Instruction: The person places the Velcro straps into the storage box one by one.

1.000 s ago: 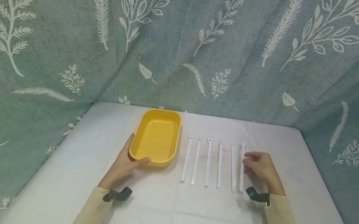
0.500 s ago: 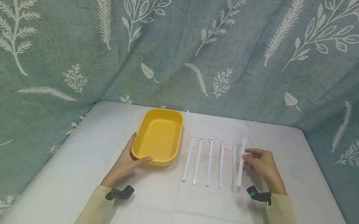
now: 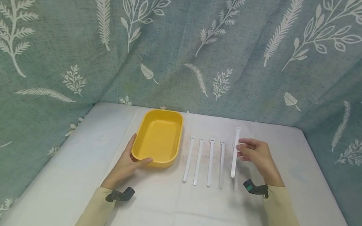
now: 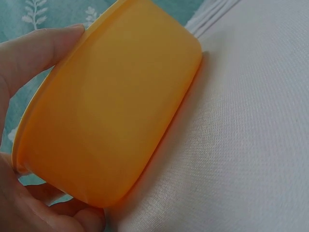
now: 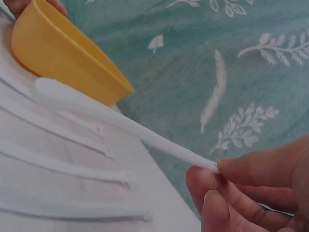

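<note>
Pinching wht strip (image 3: 234, 160), R hand (image 3: 257, 155) w/ room to R table edge (image 3: 329, 195)

The yellow tray (image 3: 157, 136), left of centre in the head view, looks like smooth, softly glossy plastic. The white strips (image 3: 210, 164) right of centre and the raised strip (image 3: 234, 162) at their right end look like smooth plastic. The tablecloth (image 3: 144, 212) is matt, finely woven; the upper backdrop (image 3: 178, 17) is matt, rough-textured cloth, the lower-edge sleeves (image 3: 91, 210) matt fabric.
</note>
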Action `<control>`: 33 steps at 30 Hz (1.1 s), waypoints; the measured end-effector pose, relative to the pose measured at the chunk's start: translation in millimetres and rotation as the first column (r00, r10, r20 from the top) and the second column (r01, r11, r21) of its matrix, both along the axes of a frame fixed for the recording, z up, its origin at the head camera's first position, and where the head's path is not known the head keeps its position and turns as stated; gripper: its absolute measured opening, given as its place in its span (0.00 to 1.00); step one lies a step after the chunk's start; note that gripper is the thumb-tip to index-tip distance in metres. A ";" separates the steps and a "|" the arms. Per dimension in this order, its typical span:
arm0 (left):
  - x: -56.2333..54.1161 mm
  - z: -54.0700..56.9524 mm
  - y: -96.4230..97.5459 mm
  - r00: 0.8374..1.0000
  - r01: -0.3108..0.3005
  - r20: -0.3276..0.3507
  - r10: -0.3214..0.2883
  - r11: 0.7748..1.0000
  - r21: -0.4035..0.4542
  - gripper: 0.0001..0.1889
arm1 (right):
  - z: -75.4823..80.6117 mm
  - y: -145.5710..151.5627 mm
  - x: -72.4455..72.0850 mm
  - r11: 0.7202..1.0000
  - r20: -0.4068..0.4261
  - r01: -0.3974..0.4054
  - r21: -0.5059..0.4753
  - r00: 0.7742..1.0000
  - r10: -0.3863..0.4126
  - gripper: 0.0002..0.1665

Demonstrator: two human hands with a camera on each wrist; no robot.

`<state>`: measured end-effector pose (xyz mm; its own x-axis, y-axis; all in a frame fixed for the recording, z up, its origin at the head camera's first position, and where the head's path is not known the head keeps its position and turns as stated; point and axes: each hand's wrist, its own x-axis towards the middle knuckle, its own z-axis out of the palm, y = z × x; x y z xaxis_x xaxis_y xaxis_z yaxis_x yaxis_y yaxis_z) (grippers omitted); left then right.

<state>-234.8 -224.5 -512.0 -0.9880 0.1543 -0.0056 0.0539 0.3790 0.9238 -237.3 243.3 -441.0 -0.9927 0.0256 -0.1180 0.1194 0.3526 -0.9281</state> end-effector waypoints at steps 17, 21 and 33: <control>1.3 2.2 0.7 0.999 -0.023 0.023 0.024 0.998 -0.052 0.64 | 20.2 -45.7 -16.4 0.990 -0.038 -0.054 -0.132 0.998 0.049 0.27; 1.4 2.8 0.6 0.999 -0.023 0.023 0.024 0.998 -0.057 0.65 | 22.5 -54.1 -19.5 0.984 -0.042 -0.066 -0.164 0.997 0.059 0.25; 3.1 3.4 0.3 0.998 -0.040 0.035 0.043 0.996 -0.077 0.66 | 29.8 -85.5 -31.0 0.972 -0.049 -0.084 -0.218 0.996 0.075 0.22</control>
